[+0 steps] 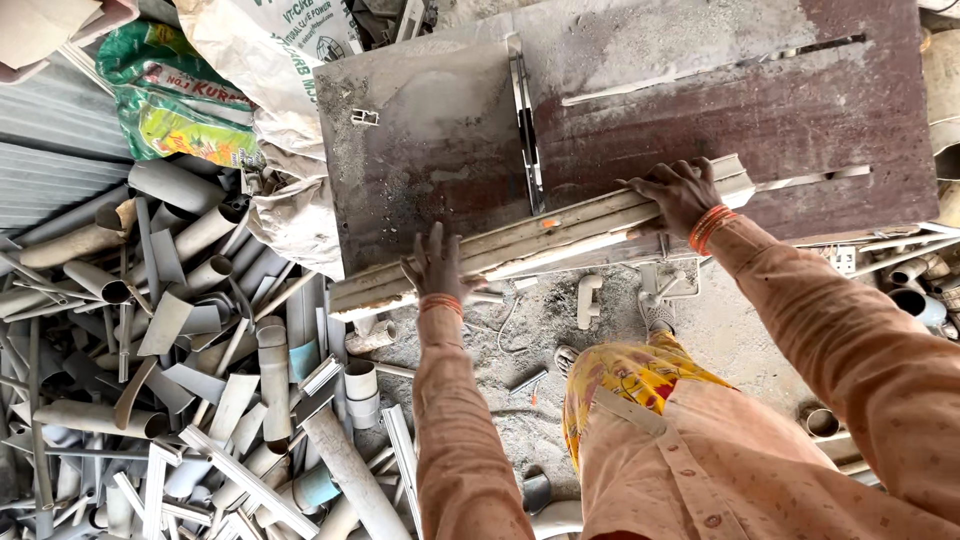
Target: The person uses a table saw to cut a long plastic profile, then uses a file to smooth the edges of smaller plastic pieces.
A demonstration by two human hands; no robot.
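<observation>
Lying slantwise across the near edge of the dusty saw table [640,110], a long pale plastic channel strip [540,240] runs from low on the left to higher on the right, its left end jutting out past the table's corner over the floor. It crosses just below the narrow blade slot [527,130] that cuts through the middle of the tabletop. The person's left hand [436,265] rests on the strip near that overhanging end, fingers spread wide and palm pressed flat on its top face rather than curled around it. The right hand [680,192] sits further up the strip, well apart from the left, fingers splayed and bent over the far edge, pressing down; orange thread bands [708,228] circle that wrist. Both sleeves are a faded orange, and a yellow patterned cloth [630,380] hangs at the person's waist. Below the table, the dusty floor [540,320] shows short offcuts scattered about. To the left lies a deep heap of grey pipe scraps [180,380], tubes and flat trims tumbled over each other. Behind it stand a white sack [275,60] and a green printed bag [170,90], both bulging, though I cannot tell what fills them. At the far right, a few open pipe ends [915,295] lie beside the table.
</observation>
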